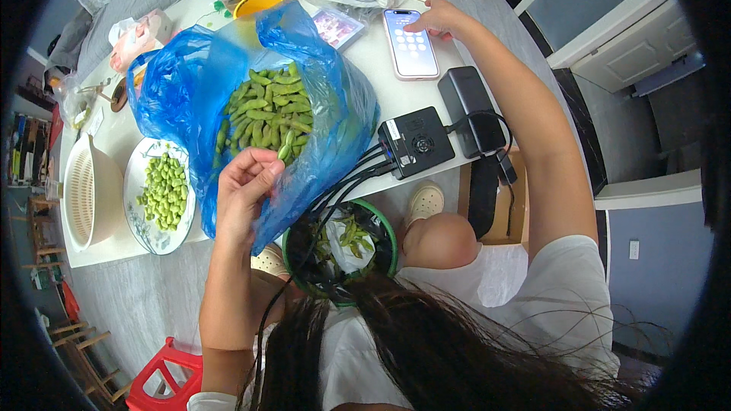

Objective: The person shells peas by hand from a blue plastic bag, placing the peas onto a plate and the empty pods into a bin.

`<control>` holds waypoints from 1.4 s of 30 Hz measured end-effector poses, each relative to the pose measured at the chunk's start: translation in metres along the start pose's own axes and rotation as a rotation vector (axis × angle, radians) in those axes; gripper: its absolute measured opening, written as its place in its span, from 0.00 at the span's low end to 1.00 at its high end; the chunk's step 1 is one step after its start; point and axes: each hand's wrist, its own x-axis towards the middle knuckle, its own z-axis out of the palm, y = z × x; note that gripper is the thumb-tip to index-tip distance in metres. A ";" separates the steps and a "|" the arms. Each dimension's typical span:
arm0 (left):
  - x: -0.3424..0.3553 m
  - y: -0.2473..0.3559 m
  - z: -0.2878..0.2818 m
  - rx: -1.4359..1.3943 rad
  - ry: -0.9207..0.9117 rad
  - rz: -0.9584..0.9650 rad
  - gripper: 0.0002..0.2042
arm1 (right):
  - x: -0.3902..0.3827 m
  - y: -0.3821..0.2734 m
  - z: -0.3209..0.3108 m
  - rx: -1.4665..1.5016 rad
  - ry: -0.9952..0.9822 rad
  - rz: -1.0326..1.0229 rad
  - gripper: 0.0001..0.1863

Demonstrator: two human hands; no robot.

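Pinching one near-upright pod (286, 146), the left hand (248, 189) is nearer the plate (157, 243) lying leftward; right hand (445, 20), grip unclear, over the phone (413, 59)

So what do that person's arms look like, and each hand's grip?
The left grip and right grip are bare hands: no gloves or rings that I can see. The left forearm and right forearm are bare too, below a short white left sleeve and matching right sleeve.
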 end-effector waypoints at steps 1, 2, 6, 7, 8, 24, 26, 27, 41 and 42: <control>0.001 -0.002 -0.001 0.000 0.013 0.010 0.04 | -0.001 -0.002 0.002 -0.013 0.024 0.006 0.50; 0.000 0.000 0.000 0.010 0.007 0.013 0.04 | -0.003 -0.004 0.004 -0.023 0.049 0.010 0.50; -0.001 0.003 0.003 0.030 0.003 0.018 0.04 | -0.004 -0.004 0.008 -0.057 0.118 -0.042 0.54; 0.000 0.003 0.003 0.030 0.008 0.017 0.04 | -0.006 -0.002 0.006 -0.034 0.077 -0.046 0.54; -0.001 0.004 0.003 0.025 0.004 -0.001 0.04 | -0.008 0.000 0.001 -0.011 0.034 -0.053 0.55; 0.000 0.004 0.002 0.022 -0.005 -0.002 0.04 | 0.005 0.005 0.016 -0.027 0.188 -0.146 0.53; -0.001 0.007 0.005 0.032 -0.004 -0.012 0.04 | -0.001 0.008 0.003 0.019 0.059 -0.073 0.51; -0.002 0.008 0.005 0.037 0.006 -0.011 0.04 | -0.005 0.007 -0.002 0.043 -0.008 -0.041 0.50; 0.002 0.002 0.000 0.025 0.025 0.013 0.04 | -0.006 0.025 -0.006 0.187 0.010 -0.078 0.44; 0.003 0.000 -0.003 0.021 0.022 0.008 0.04 | -0.006 0.024 -0.006 0.187 0.005 -0.059 0.44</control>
